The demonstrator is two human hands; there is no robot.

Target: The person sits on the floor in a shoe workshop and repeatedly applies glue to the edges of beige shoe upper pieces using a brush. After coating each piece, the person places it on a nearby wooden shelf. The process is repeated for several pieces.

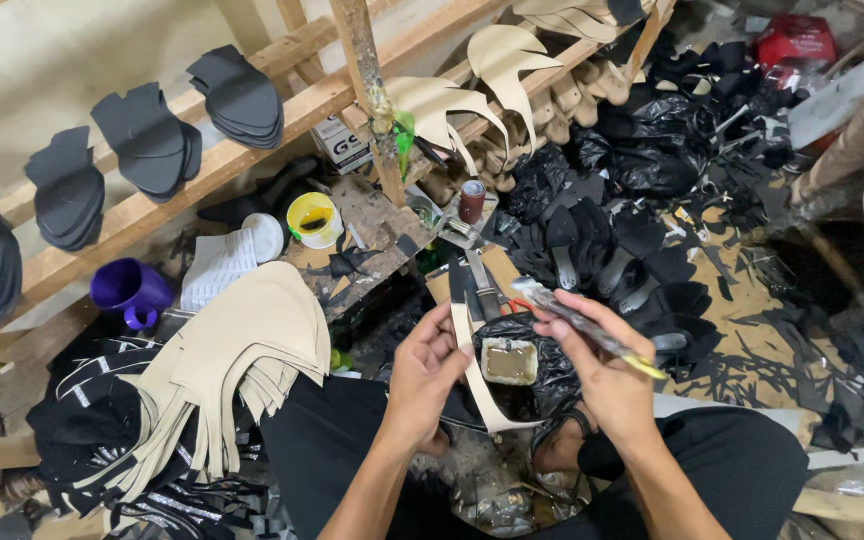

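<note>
My left hand (422, 375) pinches a long beige strip (477, 385) that curves down and to the right toward my lap. My right hand (602, 370) grips a brush (582, 325) with a pale handle and a yellow end, its bristle tip pointing up-left close to the top of the strip. Just below and between the hands sits a small rectangular tin of brownish glue (509, 361) on black plastic.
A stack of beige cut pieces (242, 350) lies at my left. Black soles (152, 140) rest on a slanted wooden rack (282, 115). A yellow cup (314, 219), a purple mug (132, 290), knives (482, 290) and heaps of black scraps (652, 170) surround me.
</note>
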